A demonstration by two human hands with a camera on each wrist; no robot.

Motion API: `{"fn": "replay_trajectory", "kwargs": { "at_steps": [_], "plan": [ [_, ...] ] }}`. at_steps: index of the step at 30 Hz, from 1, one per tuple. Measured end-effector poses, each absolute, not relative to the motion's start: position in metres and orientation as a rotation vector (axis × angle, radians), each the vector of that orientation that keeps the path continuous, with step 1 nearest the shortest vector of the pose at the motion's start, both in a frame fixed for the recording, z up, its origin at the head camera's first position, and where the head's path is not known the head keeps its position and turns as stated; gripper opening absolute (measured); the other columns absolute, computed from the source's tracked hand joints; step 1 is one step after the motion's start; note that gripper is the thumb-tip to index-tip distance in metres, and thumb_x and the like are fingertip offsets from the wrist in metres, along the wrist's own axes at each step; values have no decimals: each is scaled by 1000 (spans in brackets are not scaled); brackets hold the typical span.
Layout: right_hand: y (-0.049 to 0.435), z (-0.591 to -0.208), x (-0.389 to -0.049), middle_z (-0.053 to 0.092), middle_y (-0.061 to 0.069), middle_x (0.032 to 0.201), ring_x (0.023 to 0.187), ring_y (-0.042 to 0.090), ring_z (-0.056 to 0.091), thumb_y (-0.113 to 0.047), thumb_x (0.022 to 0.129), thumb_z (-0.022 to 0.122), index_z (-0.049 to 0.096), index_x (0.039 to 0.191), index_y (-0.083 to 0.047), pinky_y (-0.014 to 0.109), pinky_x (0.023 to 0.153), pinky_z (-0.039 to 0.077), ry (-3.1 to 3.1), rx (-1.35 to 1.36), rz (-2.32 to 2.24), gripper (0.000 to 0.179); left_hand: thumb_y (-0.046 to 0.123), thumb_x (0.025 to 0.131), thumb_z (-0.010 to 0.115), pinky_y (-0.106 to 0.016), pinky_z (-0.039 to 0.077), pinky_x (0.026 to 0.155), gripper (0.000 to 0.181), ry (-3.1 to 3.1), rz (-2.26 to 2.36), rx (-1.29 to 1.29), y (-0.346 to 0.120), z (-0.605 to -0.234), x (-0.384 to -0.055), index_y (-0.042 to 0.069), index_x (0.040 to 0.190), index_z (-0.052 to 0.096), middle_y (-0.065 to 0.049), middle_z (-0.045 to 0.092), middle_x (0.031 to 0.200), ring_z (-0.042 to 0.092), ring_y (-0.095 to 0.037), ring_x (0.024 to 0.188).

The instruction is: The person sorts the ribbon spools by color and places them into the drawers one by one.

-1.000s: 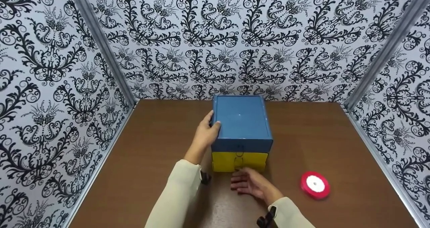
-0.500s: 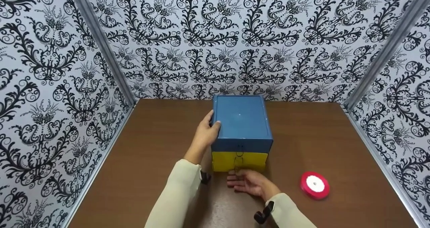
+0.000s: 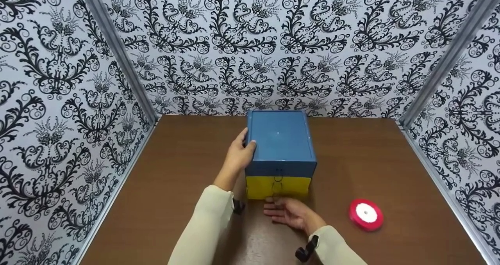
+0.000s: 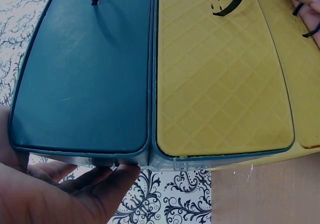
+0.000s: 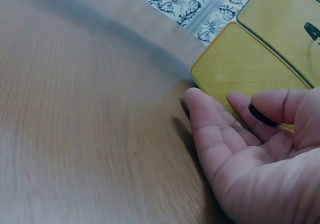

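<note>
A small drawer cabinet (image 3: pixel 279 136) with a blue top stands on the table. Its front has a blue drawer (image 4: pixel 85 74) above and yellow drawers (image 4: pixel 220 79) below, each with a black loop handle. My left hand (image 3: pixel 240 153) rests on the cabinet's left upper edge, thumb on top and fingers against the side. Low at the front, my right hand (image 3: pixel 291 212) pinches the handle (image 5: pixel 262 115) of the lowest yellow drawer (image 5: pixel 245 61) between thumb and forefinger. The other fingers of that hand extend loosely near the tabletop. All visible drawers look closed.
A spool of red ribbon (image 3: pixel 366 214) with a white centre lies flat on the brown table (image 3: pixel 183 159), right of the cabinet. Patterned black-and-white walls (image 3: pixel 250 42) with grey metal posts enclose the back and both sides.
My right hand has shifted slightly left at the lowest drawer's handle, and its wrist has turned a little. My left hand, the cabinet and the ribbon spool have stayed in place.
</note>
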State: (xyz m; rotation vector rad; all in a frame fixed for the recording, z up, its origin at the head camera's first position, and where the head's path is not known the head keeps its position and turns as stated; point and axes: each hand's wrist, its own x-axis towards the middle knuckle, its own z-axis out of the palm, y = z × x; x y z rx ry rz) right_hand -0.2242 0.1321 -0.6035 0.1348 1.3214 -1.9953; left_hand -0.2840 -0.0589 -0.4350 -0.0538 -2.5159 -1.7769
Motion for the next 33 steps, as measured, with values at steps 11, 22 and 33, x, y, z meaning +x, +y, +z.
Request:
{"fn": "replay_trajectory", "kwargs": {
  "at_steps": [11, 22, 33],
  "plan": [
    [135, -606, -217, 50, 23, 128, 116, 31, 51, -6, 92, 43, 42, 131, 9, 44, 96, 39, 1300, 105, -2027, 42, 20, 94, 51, -42, 34, 99, 55, -2524, -1783, -54, -59, -435, -282, 15, 145, 31, -15, 39, 140, 39, -27, 125],
    [138, -608, -211, 48, 20, 131, 119, 30, 48, -3, 93, 41, 44, 129, 8, 42, 98, 37, 1302, 59, -2039, 38, 22, 93, 52, -41, 37, 97, 56, -2528, -1777, -57, -61, -438, -283, 15, 145, 31, -14, 40, 139, 41, -27, 123],
    [139, -608, -208, 46, 21, 132, 121, 29, 47, -3, 93, 41, 44, 129, 8, 41, 99, 36, 1309, 16, -2050, 38, 21, 93, 51, -42, 35, 99, 55, -2526, -1740, -88, -61, -437, -284, 13, 144, 32, -16, 40, 139, 39, -28, 125]
  ]
}}
